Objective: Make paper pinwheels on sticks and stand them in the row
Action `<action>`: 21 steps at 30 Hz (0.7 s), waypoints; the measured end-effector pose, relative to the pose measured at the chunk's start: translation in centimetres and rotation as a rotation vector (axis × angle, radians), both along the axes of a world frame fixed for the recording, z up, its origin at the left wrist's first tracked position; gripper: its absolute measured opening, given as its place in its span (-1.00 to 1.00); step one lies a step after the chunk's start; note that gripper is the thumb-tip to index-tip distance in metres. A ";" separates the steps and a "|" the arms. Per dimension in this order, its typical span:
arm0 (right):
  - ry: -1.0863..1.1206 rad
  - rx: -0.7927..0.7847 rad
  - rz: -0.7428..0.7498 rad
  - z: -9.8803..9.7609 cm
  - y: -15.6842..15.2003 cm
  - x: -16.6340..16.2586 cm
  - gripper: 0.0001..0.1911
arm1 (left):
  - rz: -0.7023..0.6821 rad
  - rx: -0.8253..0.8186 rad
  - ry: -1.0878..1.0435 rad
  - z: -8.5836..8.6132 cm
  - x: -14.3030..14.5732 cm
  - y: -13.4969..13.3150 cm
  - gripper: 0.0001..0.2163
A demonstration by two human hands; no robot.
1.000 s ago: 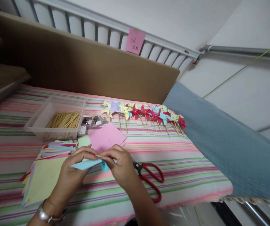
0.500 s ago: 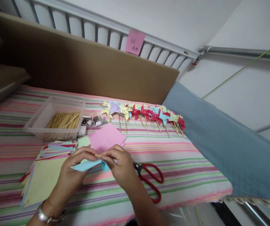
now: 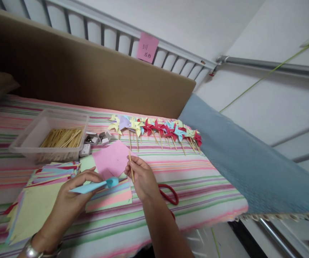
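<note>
In my left hand point(image 3: 75, 191) is a partly folded light-blue paper pinwheel point(image 3: 89, 187), held between thumb and fingers with its curled part facing right. My right hand point(image 3: 143, 178) grips a short wooden stick point(image 3: 131, 166), tilted nearly upright and apart from the blue paper. Beneath the hands lie a pink paper square point(image 3: 111, 156) and a stack of coloured sheets point(image 3: 113, 200). Red-handled scissors point(image 3: 170, 193) rest by my right wrist, largely hidden behind the forearm.
A clear plastic box point(image 3: 25, 143) holds many wooden sticks point(image 3: 62, 139). Small boxes of pins point(image 3: 104, 138) stand beside it. Finished pinwheels point(image 3: 158, 129) lie in a row at the back. Yellow-topped paper sheets point(image 3: 36, 211) are at left. A cardboard panel point(image 3: 89, 75) stands behind.
My hands have moved apart. The right hand has drawn the stick away from the blue paper and turned it upright, while the left keeps the paper. The camera view has shifted slightly.
</note>
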State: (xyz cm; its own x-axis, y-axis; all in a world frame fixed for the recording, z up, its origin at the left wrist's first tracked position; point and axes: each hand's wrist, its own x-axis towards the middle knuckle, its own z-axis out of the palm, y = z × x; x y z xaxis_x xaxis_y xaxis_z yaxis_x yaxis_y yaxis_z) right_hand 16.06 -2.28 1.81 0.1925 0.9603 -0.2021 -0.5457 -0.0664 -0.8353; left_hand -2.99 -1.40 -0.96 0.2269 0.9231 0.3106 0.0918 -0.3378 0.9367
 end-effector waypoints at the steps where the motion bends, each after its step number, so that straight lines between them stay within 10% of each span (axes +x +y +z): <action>1: 0.052 0.005 -0.012 0.0 0.1 0.2 -0.81 | 0.026 -0.028 -0.014 -0.2 -0.1 0.1 -0.93; 15: -0.385 -0.082 0.074 -3.2 1.4 -1.8 -0.87 | 0.216 -0.429 -0.731 0.5 -3.0 2.7 -0.87; 21: -0.803 -0.146 0.086 -4.4 1.9 -2.5 -0.41 | 0.184 -0.494 -0.807 0.4 -3.7 3.0 -0.88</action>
